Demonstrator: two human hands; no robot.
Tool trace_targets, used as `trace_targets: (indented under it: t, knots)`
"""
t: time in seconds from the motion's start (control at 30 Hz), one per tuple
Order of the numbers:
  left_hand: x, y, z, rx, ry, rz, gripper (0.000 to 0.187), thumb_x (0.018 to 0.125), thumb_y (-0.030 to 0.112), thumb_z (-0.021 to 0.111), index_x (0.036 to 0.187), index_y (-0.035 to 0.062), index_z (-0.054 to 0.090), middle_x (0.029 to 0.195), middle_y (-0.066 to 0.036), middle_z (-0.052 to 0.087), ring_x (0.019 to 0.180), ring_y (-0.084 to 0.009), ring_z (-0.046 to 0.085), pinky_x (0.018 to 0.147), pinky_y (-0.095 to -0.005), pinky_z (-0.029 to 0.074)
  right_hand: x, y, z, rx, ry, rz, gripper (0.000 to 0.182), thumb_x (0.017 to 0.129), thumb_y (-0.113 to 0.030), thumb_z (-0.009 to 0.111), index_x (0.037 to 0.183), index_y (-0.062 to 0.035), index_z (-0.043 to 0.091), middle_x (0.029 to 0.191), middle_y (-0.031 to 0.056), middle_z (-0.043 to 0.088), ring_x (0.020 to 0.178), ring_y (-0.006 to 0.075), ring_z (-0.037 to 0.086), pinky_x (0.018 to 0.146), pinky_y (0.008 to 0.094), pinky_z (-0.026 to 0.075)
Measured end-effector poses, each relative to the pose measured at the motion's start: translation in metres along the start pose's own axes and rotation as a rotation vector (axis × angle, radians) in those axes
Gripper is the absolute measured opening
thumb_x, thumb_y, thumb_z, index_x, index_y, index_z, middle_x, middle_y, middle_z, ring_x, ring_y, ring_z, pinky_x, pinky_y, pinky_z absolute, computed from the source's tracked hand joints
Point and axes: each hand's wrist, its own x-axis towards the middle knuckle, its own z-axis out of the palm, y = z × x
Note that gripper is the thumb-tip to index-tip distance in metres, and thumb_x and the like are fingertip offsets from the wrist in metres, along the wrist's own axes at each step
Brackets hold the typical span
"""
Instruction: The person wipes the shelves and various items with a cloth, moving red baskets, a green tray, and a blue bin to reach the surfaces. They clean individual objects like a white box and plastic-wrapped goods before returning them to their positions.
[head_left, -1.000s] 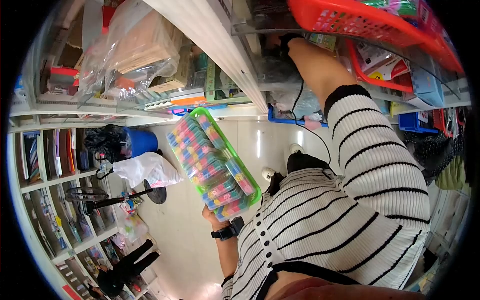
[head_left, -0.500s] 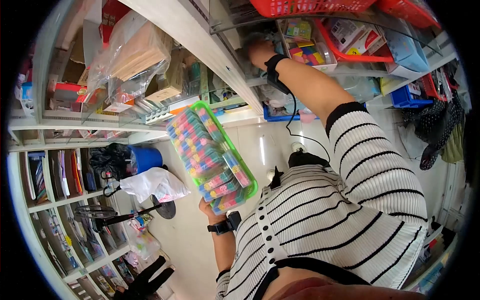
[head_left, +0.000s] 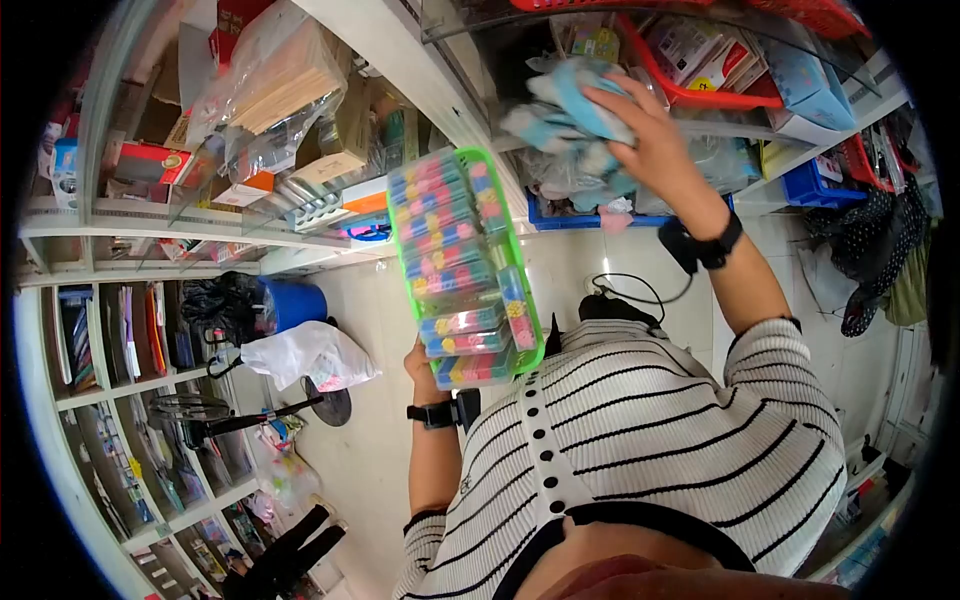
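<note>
at glass shelf, right hand gripping crumpled cloth

Shelf, seemingly glass, bearing red basket.

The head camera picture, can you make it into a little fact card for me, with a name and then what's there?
Left hand: holds green basket by its near end
In basket: colorful packs, in rows
Right hand: grips blue-and-white bundle, blurred, maybe cloth
Near right hand: red basket on shelf
Floor: blue bucket, white bag, black fan
Other person: black trousers, lower left
</note>
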Motion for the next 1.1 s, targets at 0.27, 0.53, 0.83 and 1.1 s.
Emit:
trace_targets:
  t: [0.27,0.53,0.83,1.1]
  knots:
    - [0.036,-0.009,0.043,-0.156,-0.316,-0.123,0.064,0.077,0.017,0.044,0.137,-0.0046,0.038,0.126,-0.018,0.054,0.112,-0.0292,0.055,0.098,-0.0379,0.044,-0.085,0.019,-0.071,-0.014,0.009,0.281,0.068,0.065,0.011,0.061,0.127,-0.0155,0.057,0.136,0.0122,0.047,0.125,0.0323,0.046,0.104,0.0364,0.037]
    - [0.074,-0.019,0.090,-0.317,-0.336,-0.203,0.057,0.071,0.015,0.050,0.125,-0.0061,0.047,0.116,-0.020,0.058,0.103,-0.0326,0.059,0.095,-0.0401,0.046,-0.107,0.039,-0.101,-0.033,0.040,0.321,0.066,0.066,0.011,0.061,0.127,-0.0138,0.057,0.137,0.0110,0.046,0.126,0.0313,0.045,0.105,0.0367,0.036]
    - [0.120,0.003,0.155,-0.395,-0.520,-0.171,0.054,0.070,0.017,0.051,0.120,-0.0029,0.053,0.112,-0.018,0.062,0.100,-0.0345,0.061,0.092,-0.0447,0.049,-0.107,0.065,-0.110,0.069,-0.005,0.326,0.067,0.065,0.012,0.059,0.126,-0.0136,0.058,0.136,0.0113,0.047,0.126,0.0307,0.046,0.105,0.0367,0.037]
    - [0.184,0.006,0.169,-0.393,-0.463,-0.179,0.051,0.073,0.018,0.049,0.120,0.0006,0.054,0.118,-0.015,0.060,0.108,-0.0335,0.057,0.099,-0.0458,0.043,-0.107,0.094,-0.114,0.114,-0.029,0.330,0.062,0.067,0.008,0.062,0.125,-0.0123,0.060,0.136,0.0117,0.047,0.124,0.0308,0.048,0.103,0.0365,0.038]
